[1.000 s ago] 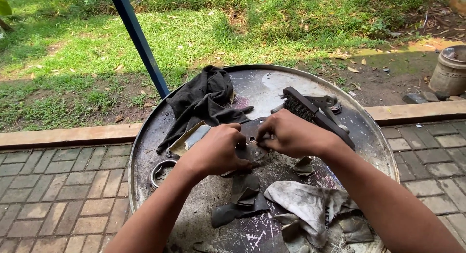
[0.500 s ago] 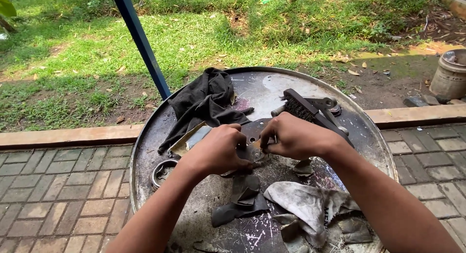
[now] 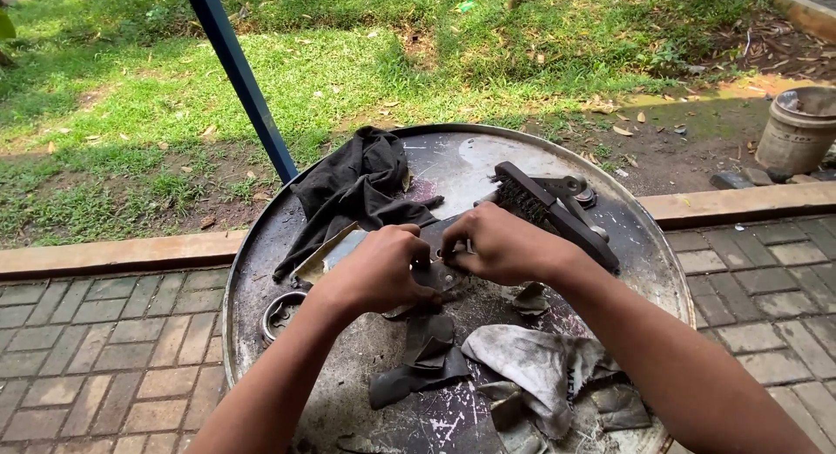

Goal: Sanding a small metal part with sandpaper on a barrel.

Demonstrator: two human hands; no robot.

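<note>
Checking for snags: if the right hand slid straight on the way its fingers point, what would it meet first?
The right hand points leftward at the left hand; it would likely meet those fingers, both gripping a small dark metal part.

The round table [image 3: 644, 271] is dark grey metal, mottled with rusty brown patches, a pale worn area near its far side and white paint flecks toward the near edge. The crumpled cloth [image 3: 357, 188] is black. The wire brush [image 3: 549, 212] is black with dark grey bristles. The dirty rag [image 3: 531, 363] is off-white, smudged grey. The torn rubber scraps [image 3: 422, 358] are dark charcoal. The small metal part [image 3: 433, 264] between the hands is dark grey. The ring-shaped piece [image 3: 283, 313] shines silvery with a dark middle. The slanted pole [image 3: 239, 75] is blue. The paving [image 3: 96, 358] is grey-brown brick in a staggered pattern. The grass [image 3: 348, 62] is green, dotted with brown leaves. The bucket [image 3: 797, 132] is dusty grey-beige.
</note>
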